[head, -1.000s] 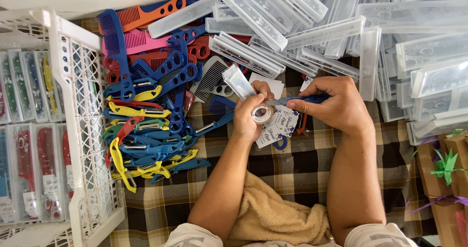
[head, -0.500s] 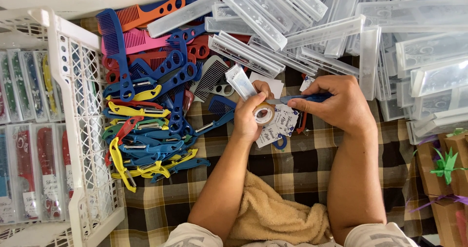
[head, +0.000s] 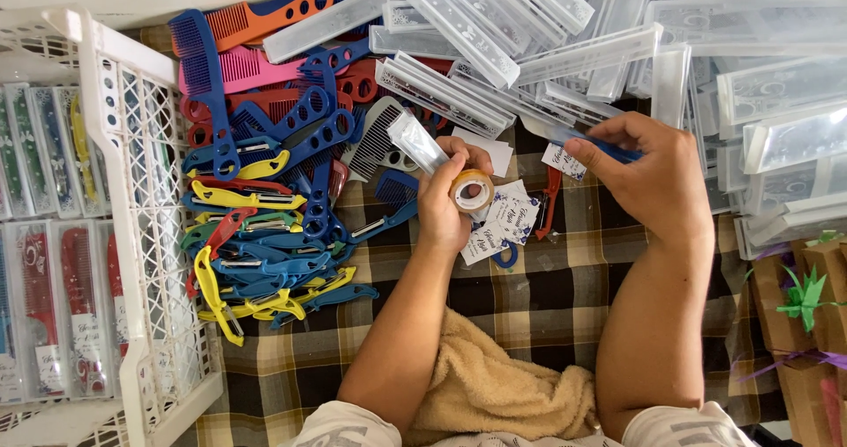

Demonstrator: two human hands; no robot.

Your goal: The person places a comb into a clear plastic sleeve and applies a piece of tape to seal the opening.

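My left hand (head: 445, 202) holds a roll of clear tape (head: 472, 190) on its fingers and grips a clear plastic sleeve (head: 417, 142) that sticks up to the left. My right hand (head: 655, 175) is apart from it, to the right, pinching a blue-handled tool (head: 600, 145) with a small white printed card (head: 562, 160) hanging under its fingers. Between and below the hands lie more white printed cards (head: 501, 220) on the checked cloth (head: 538, 306).
A heap of blue, red, pink and orange combs (head: 265, 120) and blue and yellow peelers (head: 256, 262) lies at the left. Clear plastic cases (head: 618, 32) are stacked along the top and right. A white lattice crate (head: 150, 235) with packed sets stands far left. A tan towel (head: 494, 385) covers my lap.
My right hand has pulled away to the right and up from the left hand, taking the blue tool and a card. The left hand stays put with the tape roll.
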